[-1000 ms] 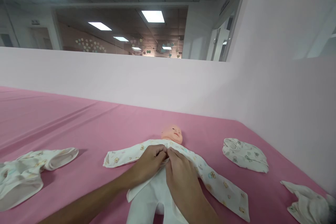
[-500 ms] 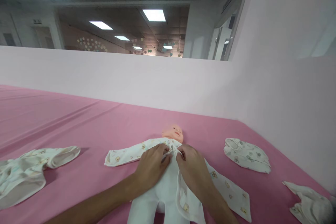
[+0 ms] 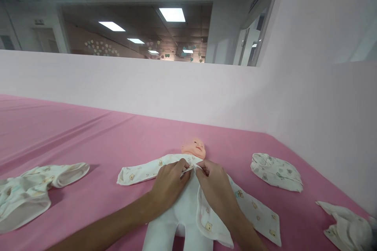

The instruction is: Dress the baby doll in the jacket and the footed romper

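A baby doll [image 3: 193, 149] lies face up on the pink sheet, its white cloth body [image 3: 179, 215] toward me. It wears a white baby jacket [image 3: 253, 210] printed with small bears, both sleeves spread out and the front hanging apart below the chest. At the neckline, my left hand [image 3: 171, 182] pinches one front edge of the jacket. My right hand [image 3: 216, 188] pinches the opposite edge right beside it, fingertips almost touching. Any fastener between the fingers is too small to make out.
White printed baby pants [image 3: 35, 188] lie at the left. On the right are a folded printed cloth piece [image 3: 277, 173] and a crumpled white one [image 3: 349, 225]. The pink sheet [image 3: 88, 137] runs back to a white wall [image 3: 132, 86] with a window above.
Both hands stay at the neckline, and the two pinched edges are closer together. The right fingertips have shifted slightly left. The jacket's loose lower corner has moved a little.
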